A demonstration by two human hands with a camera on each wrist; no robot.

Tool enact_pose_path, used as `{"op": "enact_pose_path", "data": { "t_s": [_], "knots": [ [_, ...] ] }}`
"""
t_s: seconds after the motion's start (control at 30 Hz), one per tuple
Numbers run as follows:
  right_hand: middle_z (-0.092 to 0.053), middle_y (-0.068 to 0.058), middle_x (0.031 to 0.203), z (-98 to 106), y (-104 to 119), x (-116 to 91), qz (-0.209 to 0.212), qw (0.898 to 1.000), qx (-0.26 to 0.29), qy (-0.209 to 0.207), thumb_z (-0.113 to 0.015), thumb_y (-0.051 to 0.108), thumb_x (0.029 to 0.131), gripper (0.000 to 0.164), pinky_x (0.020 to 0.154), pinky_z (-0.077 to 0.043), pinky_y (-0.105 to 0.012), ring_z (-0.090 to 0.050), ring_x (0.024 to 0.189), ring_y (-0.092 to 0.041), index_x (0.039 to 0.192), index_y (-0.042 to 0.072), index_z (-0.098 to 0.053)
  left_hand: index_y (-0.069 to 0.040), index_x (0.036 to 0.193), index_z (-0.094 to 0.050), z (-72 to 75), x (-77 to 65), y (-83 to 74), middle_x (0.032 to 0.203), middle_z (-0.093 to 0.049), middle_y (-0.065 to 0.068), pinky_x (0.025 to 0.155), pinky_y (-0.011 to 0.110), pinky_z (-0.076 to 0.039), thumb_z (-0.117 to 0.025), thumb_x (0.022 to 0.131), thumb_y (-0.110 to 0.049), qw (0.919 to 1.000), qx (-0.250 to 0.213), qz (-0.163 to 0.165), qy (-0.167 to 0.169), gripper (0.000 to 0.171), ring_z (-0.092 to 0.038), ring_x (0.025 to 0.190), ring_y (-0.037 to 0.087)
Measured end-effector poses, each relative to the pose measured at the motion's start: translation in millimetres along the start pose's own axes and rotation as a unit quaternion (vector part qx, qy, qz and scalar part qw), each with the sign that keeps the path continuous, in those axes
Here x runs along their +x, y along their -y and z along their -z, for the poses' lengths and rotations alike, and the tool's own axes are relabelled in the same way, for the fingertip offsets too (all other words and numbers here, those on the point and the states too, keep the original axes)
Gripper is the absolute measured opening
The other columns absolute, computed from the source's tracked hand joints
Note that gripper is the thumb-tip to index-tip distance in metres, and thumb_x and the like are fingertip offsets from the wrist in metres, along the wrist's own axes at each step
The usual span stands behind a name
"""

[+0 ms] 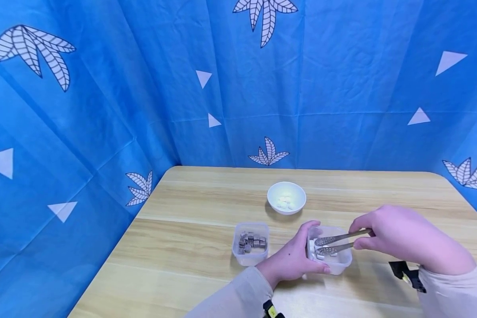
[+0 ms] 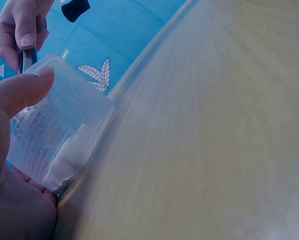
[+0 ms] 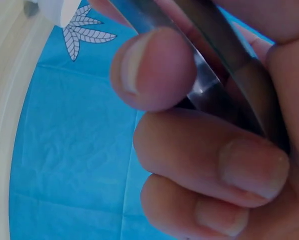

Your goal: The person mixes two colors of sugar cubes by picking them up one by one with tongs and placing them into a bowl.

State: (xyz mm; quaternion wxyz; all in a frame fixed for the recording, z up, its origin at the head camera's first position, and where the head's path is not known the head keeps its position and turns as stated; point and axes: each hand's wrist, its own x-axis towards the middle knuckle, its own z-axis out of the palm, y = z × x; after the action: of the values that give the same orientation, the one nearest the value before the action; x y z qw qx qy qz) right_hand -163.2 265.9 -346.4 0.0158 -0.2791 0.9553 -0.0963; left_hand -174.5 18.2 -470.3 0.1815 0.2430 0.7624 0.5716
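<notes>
Metal tongs (image 1: 334, 239) with perforated tips are in my right hand (image 1: 401, 236); the right wrist view shows fingers and thumb wrapped about their handles (image 3: 209, 75). The tips reach into a clear plastic container (image 1: 343, 264) at the right, over small white pieces (image 1: 312, 247). They stand apart, and whether a piece lies between them I cannot tell. My left hand (image 1: 292, 260) grips that container from its left side. In the left wrist view the thumb (image 2: 27, 90) lies along the container wall (image 2: 82, 95), fingers beneath it, and white pieces (image 2: 69, 157) show through the plastic.
A second clear container (image 1: 251, 260) with several dark brown cubes (image 1: 251, 242) stands left of my left hand. Behind both containers is a white bowl (image 1: 287, 186) with several pale pieces (image 1: 285, 203). A blue patterned curtain (image 1: 342, 88) hangs beyond the wooden table (image 1: 183, 247).
</notes>
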Motion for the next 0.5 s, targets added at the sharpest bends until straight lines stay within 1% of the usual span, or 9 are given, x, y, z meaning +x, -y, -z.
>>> {"op": "enact_pose_path", "data": {
  "t_s": [0.2, 0.37, 0.5],
  "knots": [
    [-0.062, 0.027, 0.082, -2.6, 2.3, 0.2, 0.01, 1.0, -0.001, 0.01, -0.083, 0.044, 0.079, 0.022, 0.055, -0.041, -0.027, -0.045, 0.061, 0.003, 0.098, 0.037, -0.076, -0.03, 0.154, -0.025, -0.4, 0.3, 0.8, 0.146, -0.044, -0.014, 0.105, 0.022, -0.038, -0.092, 0.074, -0.015, 0.9999, 0.009, -0.011, -0.001, 0.105, -0.05, 0.119, 0.001],
    [-0.064, 0.026, 0.083, -5.4, 4.5, 1.1, 0.008, 1.0, -0.008, 0.008, -0.084, 0.043, 0.077, 0.02, 0.057, -0.044, -0.029, -0.048, 0.064, 0.003, 0.095, 0.038, -0.076, -0.03, 0.154, -0.026, -0.4, 0.1, 1.3, 0.146, -0.043, -0.015, 0.103, 0.022, -0.039, -0.091, 0.074, -0.014, 0.9999, 0.003, -0.01, 0.0, 0.105, -0.051, 0.118, 0.002],
    [-0.061, 0.028, 0.08, -8.7, 7.0, 4.0, 0.022, 1.0, -0.016, 0.007, -0.084, 0.039, 0.078, 0.015, 0.057, -0.043, -0.028, -0.047, 0.064, 0.004, 0.089, 0.041, -0.074, -0.031, 0.154, -0.026, -0.7, 0.2, 1.1, 0.146, -0.044, -0.014, 0.103, 0.022, -0.039, -0.092, 0.074, -0.015, 0.9999, 0.007, -0.008, -0.001, 0.105, -0.051, 0.117, 0.003]
  ]
}}
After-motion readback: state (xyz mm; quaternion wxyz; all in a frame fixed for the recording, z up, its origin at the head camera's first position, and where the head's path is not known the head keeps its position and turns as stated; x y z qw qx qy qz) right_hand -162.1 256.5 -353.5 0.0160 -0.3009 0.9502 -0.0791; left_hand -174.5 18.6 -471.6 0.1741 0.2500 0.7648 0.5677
